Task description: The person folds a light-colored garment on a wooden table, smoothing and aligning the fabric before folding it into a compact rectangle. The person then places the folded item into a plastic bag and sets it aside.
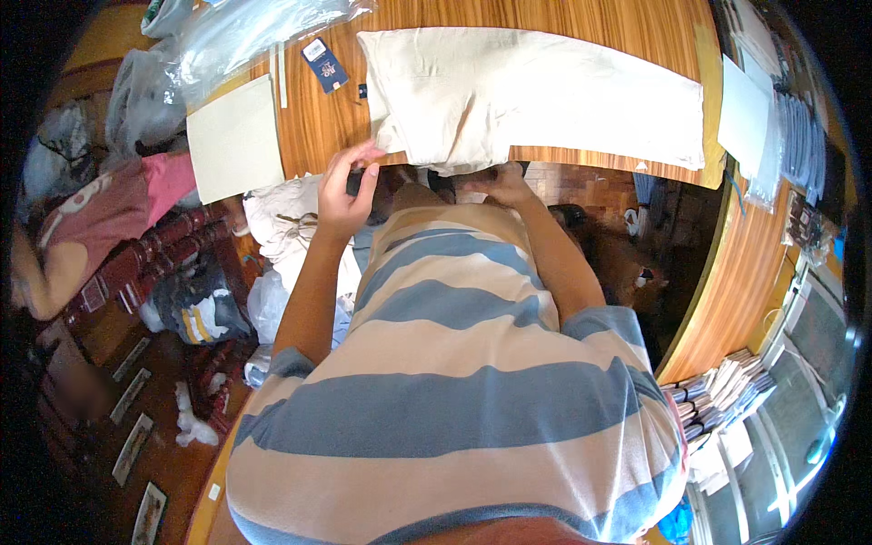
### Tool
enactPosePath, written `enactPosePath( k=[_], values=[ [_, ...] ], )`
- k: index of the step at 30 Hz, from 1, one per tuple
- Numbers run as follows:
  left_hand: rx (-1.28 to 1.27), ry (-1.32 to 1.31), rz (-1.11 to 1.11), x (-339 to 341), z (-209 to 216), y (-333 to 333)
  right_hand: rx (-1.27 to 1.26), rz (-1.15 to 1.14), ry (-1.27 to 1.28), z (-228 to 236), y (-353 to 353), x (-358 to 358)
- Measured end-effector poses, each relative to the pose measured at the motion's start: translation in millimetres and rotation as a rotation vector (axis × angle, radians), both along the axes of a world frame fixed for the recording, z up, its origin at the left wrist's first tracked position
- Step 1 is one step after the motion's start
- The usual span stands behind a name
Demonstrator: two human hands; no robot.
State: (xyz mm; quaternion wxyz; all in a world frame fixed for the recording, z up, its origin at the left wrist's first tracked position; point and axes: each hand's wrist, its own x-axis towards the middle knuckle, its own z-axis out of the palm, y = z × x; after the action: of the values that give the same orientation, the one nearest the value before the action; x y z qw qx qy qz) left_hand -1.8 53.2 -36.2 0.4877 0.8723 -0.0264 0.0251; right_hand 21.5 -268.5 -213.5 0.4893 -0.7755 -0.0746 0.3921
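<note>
White trousers [563, 95] lie lengthwise across the wooden table. A rumpled part of them hangs over the near edge, between my hands. My left hand [345, 193] is at their left end, thumb and fingers apart, fingertips at the cloth's near corner. Below the table edge, just right of the hanging cloth, my right hand [507, 188] is in shadow with its fingers stretched leftward. It does not visibly grip the cloth. A dark blue hang tag [325, 65] lies left of the trousers, with a small dark piece [362, 91] beside them.
A pale sheet of card [233, 141] and clear plastic bags [245, 41] cover the table's left side. White cloth [282, 222] is heaped below it. Stacked bluish packets [799, 145] stand at right. Another person in a pink top [136, 200] is at far left.
</note>
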Motion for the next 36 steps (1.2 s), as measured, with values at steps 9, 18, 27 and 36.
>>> enactPosePath(
  k=[9,18,27,36],
  values=[
    [-0.313,0.092,-0.721,116,5,-7,0.414,-0.174,-0.145,210,10,-2],
    [-0.004,0.455,-0.622,187,18,-33,-0.032,-0.919,0.159,197,-112,100],
    [0.211,0.245,-0.437,191,0,-39,-0.339,-0.378,-0.713,198,-110,244],
    [0.247,0.194,-0.350,181,4,-50,-0.166,0.307,-0.509,224,-102,297]
  ],
)
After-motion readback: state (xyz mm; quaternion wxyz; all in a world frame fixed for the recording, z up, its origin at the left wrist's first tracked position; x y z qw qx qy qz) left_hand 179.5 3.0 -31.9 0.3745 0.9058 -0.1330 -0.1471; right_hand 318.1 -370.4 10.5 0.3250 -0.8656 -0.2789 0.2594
